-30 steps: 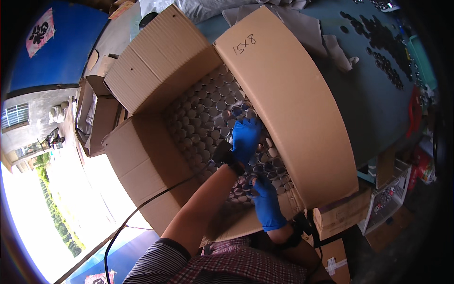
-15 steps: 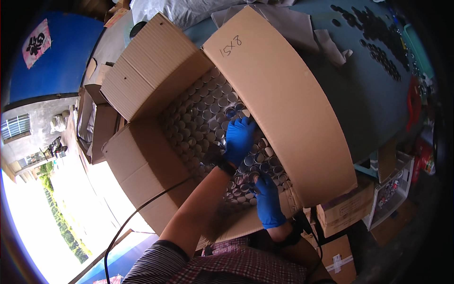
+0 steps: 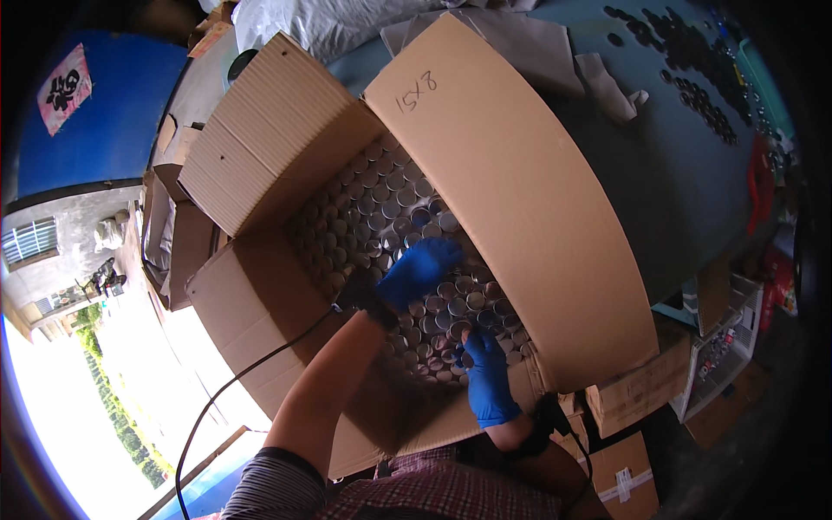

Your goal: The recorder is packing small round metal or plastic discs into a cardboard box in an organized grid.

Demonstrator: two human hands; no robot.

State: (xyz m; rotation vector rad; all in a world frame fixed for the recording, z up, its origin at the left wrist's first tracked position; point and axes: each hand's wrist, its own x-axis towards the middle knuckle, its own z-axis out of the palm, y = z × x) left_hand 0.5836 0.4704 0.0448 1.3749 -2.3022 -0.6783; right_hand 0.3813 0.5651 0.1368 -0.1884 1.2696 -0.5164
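A large open cardboard box [image 3: 520, 173] holds a layer of round silvery metal caps [image 3: 381, 191], packed side by side. Over the middle of that layer, my left hand [image 3: 420, 270] in a blue glove is smeared by motion, so its fingers cannot be read. A dark band with a cable sits at its wrist. Lower and to the right, by the box's near wall, is my blue-gloved right hand [image 3: 490, 377]. Its fingers are curled, and a round cap [image 3: 460, 329] shows at the thumb tip, apparently pinched there.
Behind the box stretches a grey-green table [image 3: 676, 182] with scattered dark round pieces [image 3: 693, 95] at far right. A silvery plastic bag [image 3: 338, 26] lies at the back. Smaller cartons [image 3: 641, 386] and a white crate [image 3: 724, 347] stand at right. A black cable [image 3: 234, 381] crosses the left flap.
My left hand has swept left and slightly nearer across the caps, away from the far right wall. My right hand stays by the near wall, shifted only slightly.
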